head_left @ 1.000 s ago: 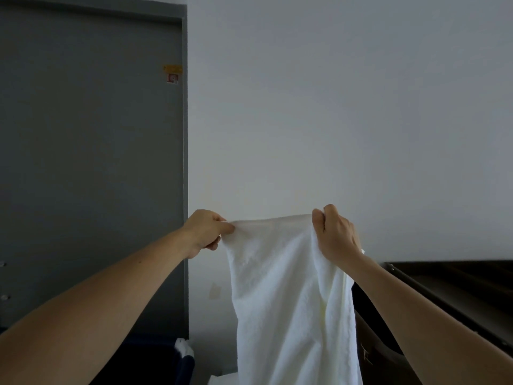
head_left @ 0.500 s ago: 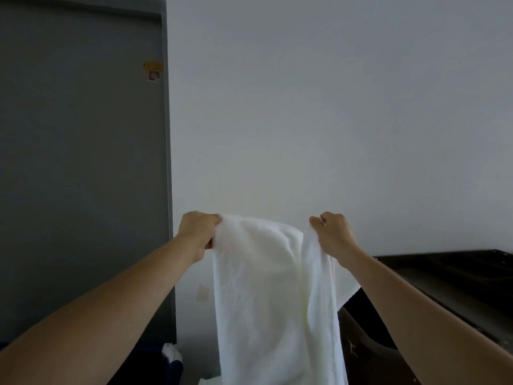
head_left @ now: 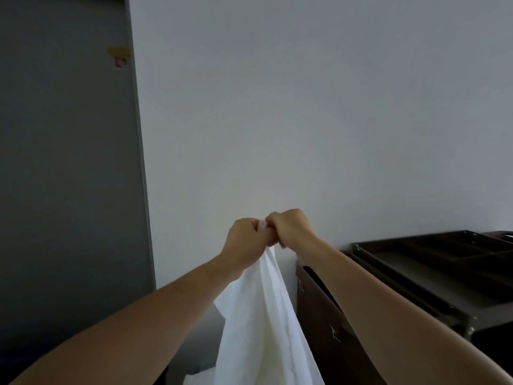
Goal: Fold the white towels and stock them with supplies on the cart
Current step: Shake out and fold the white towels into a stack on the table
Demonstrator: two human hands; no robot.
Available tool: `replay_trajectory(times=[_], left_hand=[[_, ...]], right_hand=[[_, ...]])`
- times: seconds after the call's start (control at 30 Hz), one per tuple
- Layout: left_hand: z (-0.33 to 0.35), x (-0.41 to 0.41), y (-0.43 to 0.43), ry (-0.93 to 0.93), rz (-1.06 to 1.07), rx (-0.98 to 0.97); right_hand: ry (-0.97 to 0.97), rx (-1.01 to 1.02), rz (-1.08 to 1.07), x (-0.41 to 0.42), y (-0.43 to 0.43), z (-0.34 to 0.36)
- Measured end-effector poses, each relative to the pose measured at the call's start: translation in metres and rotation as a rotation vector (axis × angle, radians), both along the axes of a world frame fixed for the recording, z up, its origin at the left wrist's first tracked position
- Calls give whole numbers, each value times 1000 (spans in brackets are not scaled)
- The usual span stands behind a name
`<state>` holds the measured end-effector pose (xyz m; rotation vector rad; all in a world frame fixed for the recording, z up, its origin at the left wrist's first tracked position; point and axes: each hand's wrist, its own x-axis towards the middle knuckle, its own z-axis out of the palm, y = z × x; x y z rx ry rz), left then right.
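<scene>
Room: a plain pale wall (head_left: 305,107) fills most of the view in dim light and runs behind the dark cart (head_left: 416,262)
Fingers: the left fingers (head_left: 256,227) and right fingers (head_left: 274,221) are curled tight, both sets pinching the top edge of the white towel (head_left: 263,329); a sliver of cloth shows between the knuckles
Hands: the left hand (head_left: 245,244) and right hand (head_left: 293,230) are pressed together, knuckles touching, held up left of the cart and above its top
Towel: hangs straight down from both hands in a narrow doubled drape with long folds, just beside the cart's left end; its lower part leaves the bottom edge of the view
Forearms: bare, rising from the two bottom corners; the right one crosses in front of the cart
Cart surface: dark brown rimmed top tray against the wall, with divided compartments at its far end; their contents cannot be made out
Low down: more white cloth (head_left: 197,378) left of the cart, partly cut off
Door: grey door (head_left: 63,162) well left of the cart, with a small yellow and red sticker (head_left: 120,56) near its right edge
</scene>
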<state>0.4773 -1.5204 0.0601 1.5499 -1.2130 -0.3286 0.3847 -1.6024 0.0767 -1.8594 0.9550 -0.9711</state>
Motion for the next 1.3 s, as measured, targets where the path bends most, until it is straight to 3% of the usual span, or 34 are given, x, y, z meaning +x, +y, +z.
replay_trajectory(times=[0.1,0.2,0.33,0.47,0.6,0.67,0.77,0.9,1.0,1.13,1.3], left_hand=[[-8,5,2,-81,-1,-3],[-15,12,4,-112,118,-50],[-17,23,10,96,52,-90],[-3,39,22,200,-214,-99],[36,53,29,263,-571,-32],[59,63,29,241,-635,-21],[84,86,24,132,-477,-82],[86,123,10,4,-73,-228],[68,148,-1,27,132,-257],[39,166,-4,85,254,-251],[21,169,-3,51,357,-253]], right_hand=[[-72,159,245,-5,-3,3],[-1,134,404,-11,-9,4],[73,-7,476,-22,-18,2],[33,-236,346,-40,-33,-8],[217,-307,627,-43,-28,-2],[244,-295,701,-42,-27,7],[285,-227,678,-51,-36,16],[534,-285,499,-65,-64,-4],[499,-300,353,-79,-84,-26],[334,-284,303,-91,-92,-45],[470,-561,256,-86,-82,-61]])
